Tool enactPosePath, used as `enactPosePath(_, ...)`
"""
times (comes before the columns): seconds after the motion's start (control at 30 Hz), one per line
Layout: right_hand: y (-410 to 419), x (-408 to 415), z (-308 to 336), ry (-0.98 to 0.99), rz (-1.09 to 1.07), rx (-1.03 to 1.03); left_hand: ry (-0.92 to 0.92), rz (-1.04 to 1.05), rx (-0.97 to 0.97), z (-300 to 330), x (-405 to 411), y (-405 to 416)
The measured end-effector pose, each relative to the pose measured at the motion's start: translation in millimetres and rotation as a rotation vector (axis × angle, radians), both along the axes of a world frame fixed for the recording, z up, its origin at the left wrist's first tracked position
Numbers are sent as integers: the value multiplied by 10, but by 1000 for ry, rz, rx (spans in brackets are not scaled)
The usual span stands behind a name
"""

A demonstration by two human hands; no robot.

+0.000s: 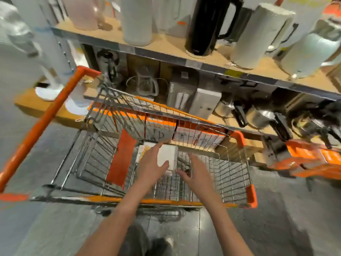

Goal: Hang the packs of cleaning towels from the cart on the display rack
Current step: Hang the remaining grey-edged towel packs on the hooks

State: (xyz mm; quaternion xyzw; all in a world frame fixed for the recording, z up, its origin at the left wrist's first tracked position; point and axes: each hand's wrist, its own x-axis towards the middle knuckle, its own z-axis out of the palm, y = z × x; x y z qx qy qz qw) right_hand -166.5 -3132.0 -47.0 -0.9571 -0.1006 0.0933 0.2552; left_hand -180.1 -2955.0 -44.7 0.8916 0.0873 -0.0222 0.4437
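A white pack of cleaning towels (168,154) lies in the wire basket of the orange cart (230,182), near its far end. My left hand (151,165) reaches into the basket with fingers spread over the pack's left side, thumb against its lower edge; a firm grip cannot be confirmed. My right hand (195,171) hovers open just right of the pack, fingers apart, holding nothing. The view is blurred by motion. No display rack with hooks can be made out.
The cart's orange handle (46,119) runs along the left. Behind the cart stands a wooden shelf (166,45) with kettles and jugs above, coffee makers and boxed appliances below. Orange boxes (310,157) sit low at right. My shoes (158,244) stand on grey floor.
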Motion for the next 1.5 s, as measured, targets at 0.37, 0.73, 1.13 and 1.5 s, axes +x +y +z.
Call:
enactPosePath(0.37, 618, 1016, -1233, 189, 143, 24, 49, 504, -336, -1283, 537, 383)
enactPosePath(0.73, 1037, 2077, -2907, 384, 227, 74, 328, 840, -406, -3017, 1094, 299)
enactPosePath(1.13, 1516, 2716, -3858, 419, 362, 46, 298, 1056, -487, -3913, 1386, 303)
enactPosePath(1.5, 1516, 2740, -3980, 542, 449, -95, 388, 1058, -411, -3948, 1327, 92)
